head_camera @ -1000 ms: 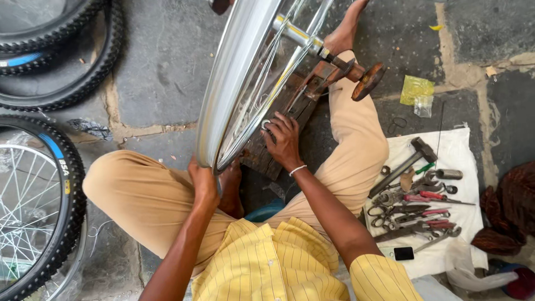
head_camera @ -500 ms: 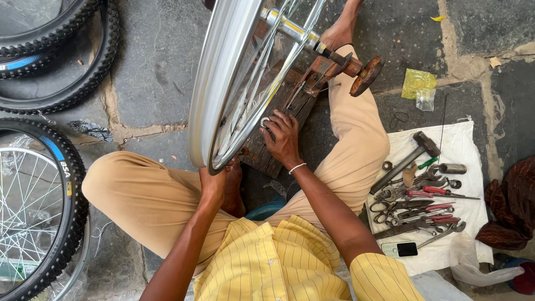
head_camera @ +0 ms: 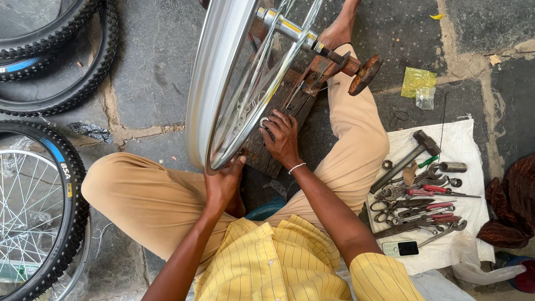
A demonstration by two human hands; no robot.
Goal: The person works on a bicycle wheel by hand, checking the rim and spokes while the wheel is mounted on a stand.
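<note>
We see a seated person steadying an upright silver bicycle rim over a wooden stand between their knees. Their left hand clamps the rim's lower edge; their right hand pinches a small ring-shaped tool at the spokes. Tools lie on a white cloth at the right.

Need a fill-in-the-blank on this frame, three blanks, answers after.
1. The left hand grips the silver ____ of the wheel.
2. The right hand rests on the wooden ____ under the wheel.
3. The hammer and pliers lie on a ____ cloth.

Missing words: rim; stand; white
</note>
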